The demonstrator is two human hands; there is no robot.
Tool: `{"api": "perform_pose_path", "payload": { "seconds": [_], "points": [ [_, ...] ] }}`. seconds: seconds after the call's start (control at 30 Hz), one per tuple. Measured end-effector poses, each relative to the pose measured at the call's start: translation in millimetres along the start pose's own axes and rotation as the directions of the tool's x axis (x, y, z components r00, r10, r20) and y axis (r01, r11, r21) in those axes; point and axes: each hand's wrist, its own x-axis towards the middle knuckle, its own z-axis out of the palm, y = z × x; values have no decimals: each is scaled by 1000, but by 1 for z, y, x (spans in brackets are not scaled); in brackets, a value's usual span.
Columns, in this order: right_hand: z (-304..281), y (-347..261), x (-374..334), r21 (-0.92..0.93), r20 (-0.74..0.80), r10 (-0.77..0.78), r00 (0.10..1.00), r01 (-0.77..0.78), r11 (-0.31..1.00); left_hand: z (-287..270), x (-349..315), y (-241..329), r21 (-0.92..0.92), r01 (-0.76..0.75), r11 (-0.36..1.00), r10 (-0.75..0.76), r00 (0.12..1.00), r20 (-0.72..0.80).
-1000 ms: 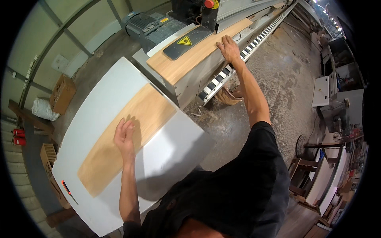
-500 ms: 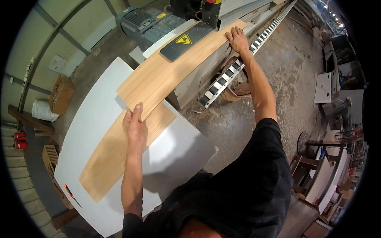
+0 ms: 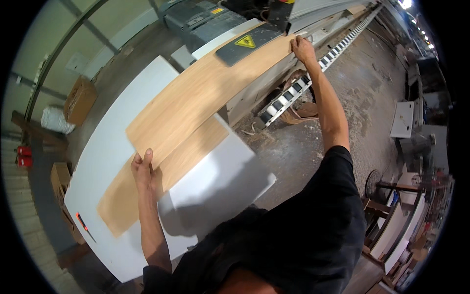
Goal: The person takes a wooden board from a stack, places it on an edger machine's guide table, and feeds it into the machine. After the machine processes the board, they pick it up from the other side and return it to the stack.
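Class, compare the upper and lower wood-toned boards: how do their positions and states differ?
The upper board reaches under the dark plate; the lower board lies on the white table. The left hand and right hand hold the upper board; neither grips the lower board. Both are long, flat and light brown.

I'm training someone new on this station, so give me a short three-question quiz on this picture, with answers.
1. True or false: the orange-and-black tool lies on the white tabletop, left of the lower board.
2. Multiple choice: what shape is the yellow sign on the dark plate? A circle; B square; C triangle.
3. Fill in: the ___ hand is nearer the far end of the upper board.

Key: 1 true; 2 C; 3 right hand.
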Motion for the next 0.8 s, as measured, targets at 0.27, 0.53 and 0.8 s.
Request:
{"api": "perform_pose_path", "payload": {
  "seconds": [0.27,0.53,0.8],
  "points": [
    [-47,-80,-82,-94,-10,-169,986,168,981,-113,-21,6,44,-87,995,88,996,-14],
    [-92,-210,-205,-170,136,-321,937,342,924,-295,-60,6,550,130,825,164,876,-454],
    [-4,-234,-213,502,482,-296,825,17,865,-341,-48,5,522,43,852,188,905,-381]
  ]
}}
